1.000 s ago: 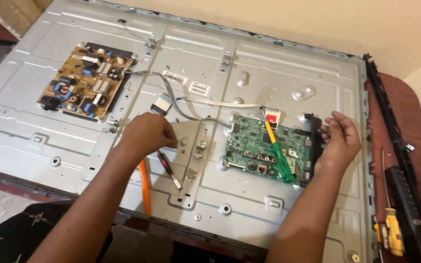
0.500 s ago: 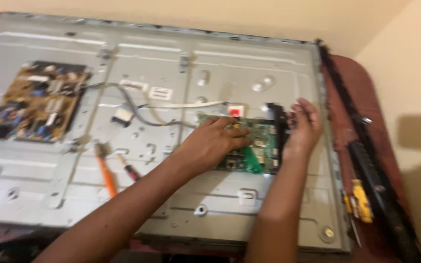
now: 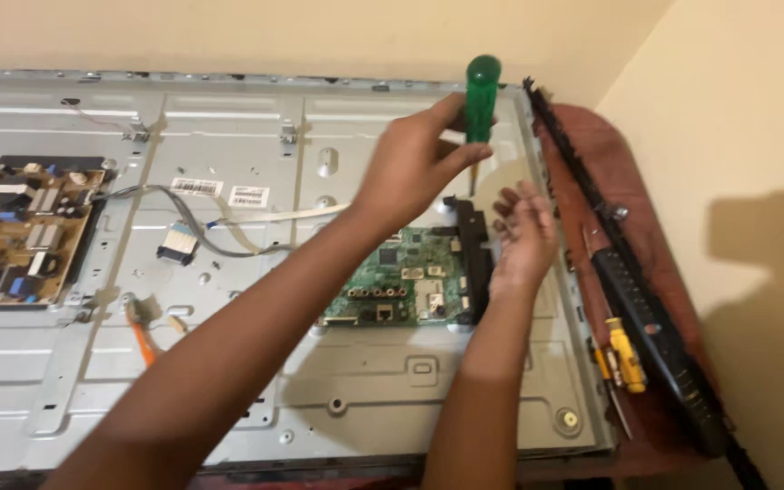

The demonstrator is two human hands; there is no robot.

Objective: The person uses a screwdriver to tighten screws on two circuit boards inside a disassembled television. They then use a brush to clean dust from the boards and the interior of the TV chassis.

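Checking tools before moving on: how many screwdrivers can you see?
3: green-handled screwdriver in the left hand, orange one left of the green board, yellow one at right. Others may be hidden.

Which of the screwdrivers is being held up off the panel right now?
The green-handled screwdriver, gripped in the left hand. The yellow-handled one lies at the right edge, and the orange-handled one lies on the metal panel.

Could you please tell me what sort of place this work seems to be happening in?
Probably a home or small repair corner rather than a factory: an opened flat-panel television back lies on a wooden table against plain walls, with a yellow-handled screwdriver beside it and a green-handled screwdriver in the left hand.
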